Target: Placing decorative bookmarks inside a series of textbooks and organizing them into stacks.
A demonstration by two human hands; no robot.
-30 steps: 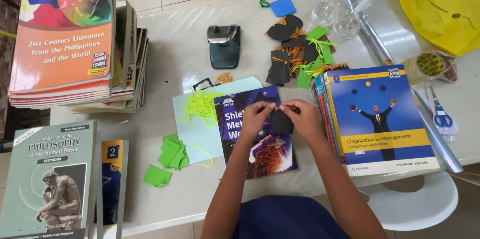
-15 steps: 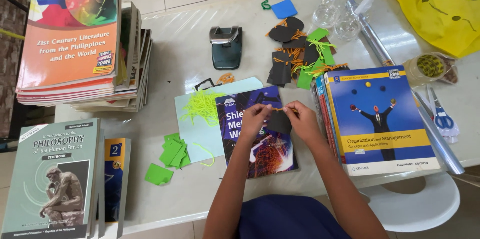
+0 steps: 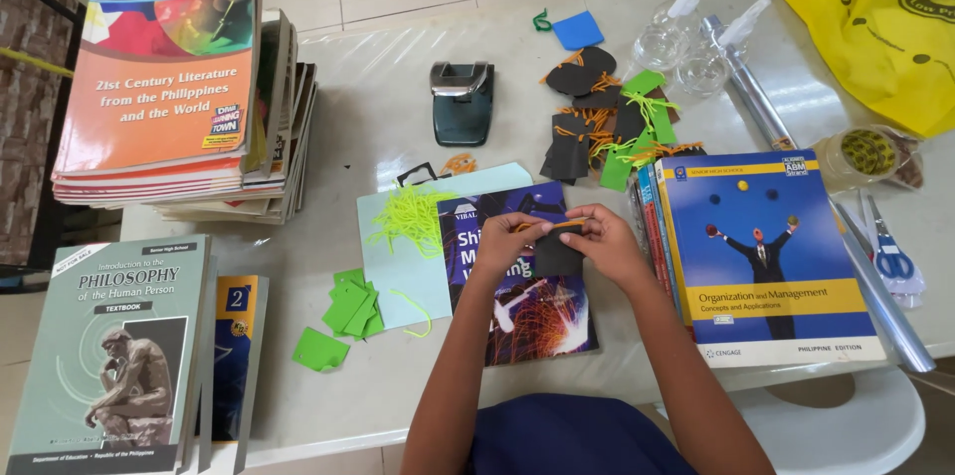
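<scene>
Hardly anything has moved since the earlier frames: both hands stay over the dark book, the orange yarn (image 3: 557, 225) between them now pulled a bit straighter; nothing else on the table has moved.

Left to right:
- Stack of textbooks (image 3: 169, 87) far left, grey textbook (image 3: 114, 351) below it.
- Loose green paper pieces (image 3: 348, 311) and a tuft of lime yarn (image 3: 410, 216) on a pale blue sheet (image 3: 403, 281).
- Hole punch (image 3: 462, 102) further up the table (image 3: 378, 67).
- Left hand (image 3: 505, 244): fingers pinched shut on one end of the orange yarn and on the left edge of a black paper tag (image 3: 557, 254).
- Right hand (image 3: 604, 241): fingers pinched shut on the other yarn end, at the tag's top right.
- Tag is held just above the dark book (image 3: 527, 311), centre of the table.
- Pile of finished tags (image 3: 607, 127), black and green with yarn tied on, beyond the hands.
- Blue and yellow book (image 3: 771, 256), tape roll (image 3: 867, 152), scissors (image 3: 890, 256), yellow bag (image 3: 885, 17) on the right.

Judgement on progress: a good pile is done, this tag looks mid-tie, and the green pieces and lime yarn look unused, so a fair batch remains.
</scene>
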